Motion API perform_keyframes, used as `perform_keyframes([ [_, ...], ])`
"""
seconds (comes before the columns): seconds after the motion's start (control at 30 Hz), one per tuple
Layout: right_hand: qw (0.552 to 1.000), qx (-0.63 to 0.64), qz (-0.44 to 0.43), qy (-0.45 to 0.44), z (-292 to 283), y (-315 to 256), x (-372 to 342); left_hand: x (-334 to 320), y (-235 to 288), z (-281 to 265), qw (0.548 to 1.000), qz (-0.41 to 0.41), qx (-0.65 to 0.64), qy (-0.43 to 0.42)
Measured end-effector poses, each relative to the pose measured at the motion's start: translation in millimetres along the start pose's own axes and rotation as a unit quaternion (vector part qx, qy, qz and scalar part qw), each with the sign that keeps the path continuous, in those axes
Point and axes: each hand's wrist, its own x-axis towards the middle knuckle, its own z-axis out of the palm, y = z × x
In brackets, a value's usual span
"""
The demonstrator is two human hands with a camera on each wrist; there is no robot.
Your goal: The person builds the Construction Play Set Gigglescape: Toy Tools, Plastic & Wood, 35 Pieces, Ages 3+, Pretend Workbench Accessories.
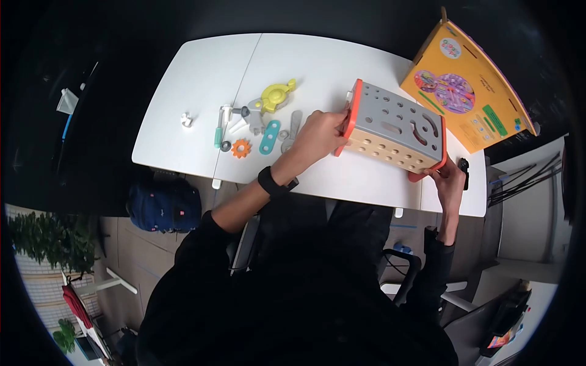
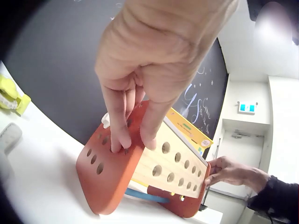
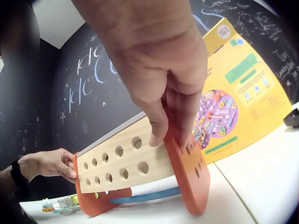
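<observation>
A toy workbench point(image 1: 390, 119) has a grey slotted top, pale wooden sides with rows of round holes and red end panels. My left hand point(image 1: 320, 133) grips the red panel point(image 2: 110, 163) at one end, thumb on the inner side and fingers on the outer face. At the other end, my right hand point(image 1: 448, 183) pinches the opposite red panel point(image 3: 189, 172) between thumb and fingers. A blue bar point(image 3: 149, 196) runs low between the panels. Over the white table point(image 1: 366, 183), the workbench sits at a slant in the head view.
Left of the workbench lie a yellow-and-grey toy tool point(image 1: 276, 96), a teal perforated strip point(image 1: 269, 137), an orange gear point(image 1: 241, 148), a grey wrench point(image 1: 295, 125) and a teal screwdriver point(image 1: 218, 135). A white piece point(image 1: 186, 119) lies farther left. Behind on the right stands a yellow box point(image 1: 470, 85).
</observation>
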Motion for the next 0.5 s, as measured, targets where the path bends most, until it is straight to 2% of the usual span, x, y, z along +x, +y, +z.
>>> perform_keyframes([
  [0.13,0.998,-0.042,-0.007,-0.039,-9.4,-9.8,0.2,1.2,-11.0,-4.6,0.998,0.054,-0.035,0.006],
  [0.2,0.994,-0.047,0.005,-0.102,-18.0,-1.6,3.5,-0.6,-9.3,-19.6,0.998,0.053,0.042,0.013],
  [0.23,0.994,-0.047,-0.002,-0.103,-20.8,1.5,3.0,1.8,-16.2,-28.5,0.997,0.055,0.043,0.019],
  [0.3,0.982,-0.131,0.0,-0.132,-25.8,8.8,-4.3,6.2,-39.3,-51.0,0.991,0.118,0.032,0.051],
  [0.33,0.985,-0.13,0.022,-0.115,-26.7,22.2,-7.4,0.8,-39.6,-69.0,0.99,0.136,0.014,0.03],
  [0.4,0.985,-0.126,0.033,-0.115,-30.2,32.1,-14.4,-10.0,-44.1,-107.6,0.989,0.143,0.046,-0.001],
  [0.5,0.984,-0.121,0.04,-0.122,-38.2,34.0,-25.8,-38.6,-54.1,-148.4,0.989,0.12,0.084,0.023],
])
